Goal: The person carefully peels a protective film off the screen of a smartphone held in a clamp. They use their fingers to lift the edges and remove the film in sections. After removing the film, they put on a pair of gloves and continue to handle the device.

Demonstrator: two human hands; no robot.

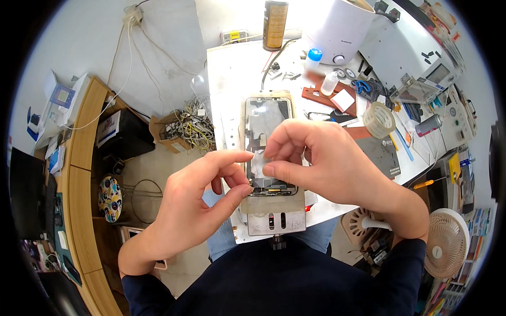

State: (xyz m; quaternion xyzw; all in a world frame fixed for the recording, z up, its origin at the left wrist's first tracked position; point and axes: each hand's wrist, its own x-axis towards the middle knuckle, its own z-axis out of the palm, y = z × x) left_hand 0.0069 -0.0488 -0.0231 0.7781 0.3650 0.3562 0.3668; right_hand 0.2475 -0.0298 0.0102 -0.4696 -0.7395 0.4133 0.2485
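An opened phone, dark with pale inner parts, lies in a translucent mat on a metal fixture at the bench's front. My left hand is at the phone's left edge, index finger and thumb spread, nothing visible between them. My right hand is over the phone's right half with curled fingers close to a pale piece inside; whether it grips anything is hidden.
Right of the phone are a tape roll, a red-brown mould, bottles and tools. A white humidifier and tall can stand behind. A fan sits lower right; a cable box lies left on the floor.
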